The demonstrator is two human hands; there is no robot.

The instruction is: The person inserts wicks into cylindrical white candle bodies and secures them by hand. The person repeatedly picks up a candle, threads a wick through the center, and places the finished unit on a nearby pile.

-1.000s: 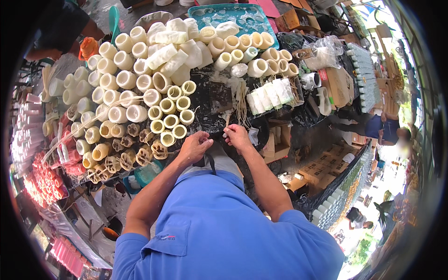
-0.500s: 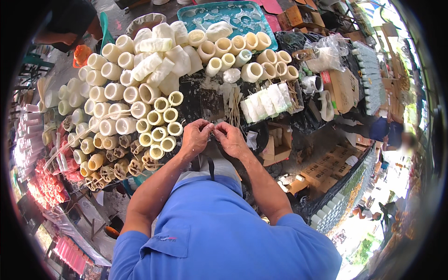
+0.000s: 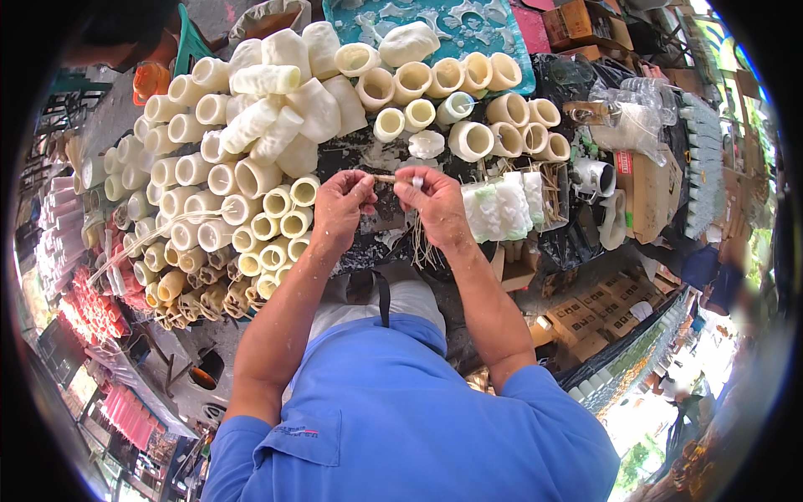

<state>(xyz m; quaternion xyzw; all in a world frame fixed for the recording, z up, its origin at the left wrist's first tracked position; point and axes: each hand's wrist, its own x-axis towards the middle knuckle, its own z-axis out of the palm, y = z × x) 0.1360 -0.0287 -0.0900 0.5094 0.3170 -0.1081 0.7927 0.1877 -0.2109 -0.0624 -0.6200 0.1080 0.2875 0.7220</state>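
Observation:
My left hand [image 3: 341,207] and my right hand [image 3: 437,206] are raised in front of me, over the near edge of the dark table. Their fingertips pinch the two ends of a short, thin tan stick-like piece [image 3: 386,178], stretched level between them. A small white spot [image 3: 417,181] shows at my right fingers; I cannot tell what it is. Close to my right hand lie white wax rolls [image 3: 495,207] in a row. Pale strands [image 3: 425,247] hang below that hand. Hollow cream wax cylinders [image 3: 296,222] stand beside my left hand. A lumpy white wax piece [image 3: 426,145] sits beyond both hands.
Many more hollow wax cylinders [image 3: 471,141] and a heap of solid wax pieces [image 3: 314,109] cover the table's left and back. A teal tray [image 3: 512,33] with wax scraps lies behind. At the right are a cardboard box [image 3: 655,188], clear plastic [image 3: 627,125] and a white cup-shaped thing [image 3: 595,178].
Both hands have moved away from my body and slightly apart. The thin tan piece now shows between them. The view has shifted, bringing the table nearer.

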